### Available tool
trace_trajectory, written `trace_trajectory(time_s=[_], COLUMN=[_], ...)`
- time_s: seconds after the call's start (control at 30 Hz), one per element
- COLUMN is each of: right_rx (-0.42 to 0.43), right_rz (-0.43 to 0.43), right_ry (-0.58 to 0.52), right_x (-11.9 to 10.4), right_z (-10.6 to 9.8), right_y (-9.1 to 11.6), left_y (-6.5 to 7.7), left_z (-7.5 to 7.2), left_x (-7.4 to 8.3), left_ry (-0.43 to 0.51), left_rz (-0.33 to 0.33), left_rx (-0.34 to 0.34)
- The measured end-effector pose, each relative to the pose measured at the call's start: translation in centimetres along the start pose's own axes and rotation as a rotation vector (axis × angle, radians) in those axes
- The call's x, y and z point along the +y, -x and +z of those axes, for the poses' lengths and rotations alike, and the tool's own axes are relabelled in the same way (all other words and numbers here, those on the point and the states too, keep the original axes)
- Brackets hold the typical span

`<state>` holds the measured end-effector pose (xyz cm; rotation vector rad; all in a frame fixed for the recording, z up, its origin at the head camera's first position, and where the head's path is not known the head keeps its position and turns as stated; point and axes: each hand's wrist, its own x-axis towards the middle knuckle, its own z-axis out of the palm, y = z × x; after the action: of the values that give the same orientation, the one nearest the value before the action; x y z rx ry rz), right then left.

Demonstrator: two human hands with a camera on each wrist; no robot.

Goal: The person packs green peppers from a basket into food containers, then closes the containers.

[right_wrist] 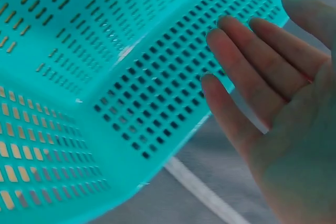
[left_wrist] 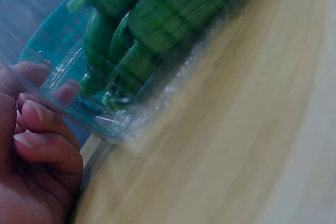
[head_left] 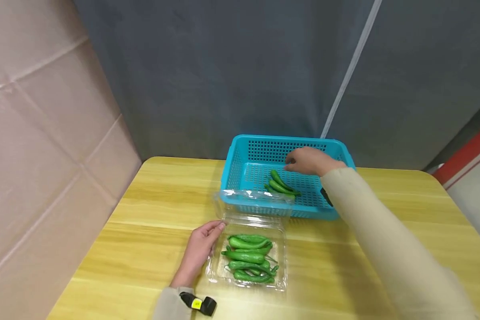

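Yellow wood-grain table [head_left: 152, 213]: right hand [head_left: 310, 161] empty, fingers extended, over turquoise plastic basket [head_left: 316, 211] at 1 o'clock from clear plastic clamshell [head_left: 280, 244], which pinching left hand [head_left: 201, 244] should steady.

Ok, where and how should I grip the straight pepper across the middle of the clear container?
Probably best to pinch the straight pepper mid-body, with the right hand coming down from above and the right. It lies left to right in the open clear container; the left hand is at its left edge and the lid is folded back toward the basket.
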<state>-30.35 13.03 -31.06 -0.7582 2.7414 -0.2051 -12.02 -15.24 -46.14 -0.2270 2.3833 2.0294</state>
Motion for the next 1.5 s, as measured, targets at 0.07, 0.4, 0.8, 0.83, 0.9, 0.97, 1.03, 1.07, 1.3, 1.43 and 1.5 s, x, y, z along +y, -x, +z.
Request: trace_trajectory(time_s=[0.07, 0.4, 0.8, 0.83, 0.9, 0.97, 1.03, 1.07, 1.3, 1.43, 1.5], right_rx=[0.000, -0.045, -0.106, -0.104, -0.111, -0.122, -0.124, -0.126, -0.134, -0.169, -0.190], right_rz=[0.016, 0.056, 0.160, 0.158, 0.153, 0.149, 0.158, 0.159, 0.150, 0.177, 0.190], right_ry=[-0.022, -0.028, -0.054, -0.050, -0.050, -0.048, -0.053, -0.056, -0.067, -0.088, -0.102], right_x=[0.6, 1.8, 0.4, 0.4, 0.2, 0.0, -0.2, -0.3, -1.1, -0.9, -0.7], right_z=[0.2, 2.4, 4.1, 4.2, 4.4, 4.6, 4.8, 4.8, 4.7, 4.8, 4.8], right_y=[-0.4, -1.8, -2.7, -2.9, -3.2, -3.4, -3.6, -3.6, -3.9, -3.9, -3.9], left_y=[0.0, 0.7, 0.0, 0.0, -0.1, 0.0, 0.1, 0.1, 0.4, 0.5, 0.5], left_z=[0.0, 0.5, 0.4, 0.3, 0.2, 0.0, -0.1, -0.2, -0.6, -0.5, -0.5], left_x=[0.0, 1.5, 0.1, 0.0, -0.1, -0.1, 0.0, 0.1, 0.4, 0.4, 0.4], left_ry=[0.004, 0.037, -0.003, -0.006, -0.009, -0.008, -0.008, -0.006, 0.004, 0.008, 0.013], left_rz=[0.003, -0.044, 0.002, 0.006, 0.007, 0.003, 0.001, 0.001, 0.001, -0.002, -0.003], left_rx=[-0.002, -0.037, -0.034, -0.030, -0.025, -0.023, -0.024, -0.024, -0.018, -0.018, -0.025])
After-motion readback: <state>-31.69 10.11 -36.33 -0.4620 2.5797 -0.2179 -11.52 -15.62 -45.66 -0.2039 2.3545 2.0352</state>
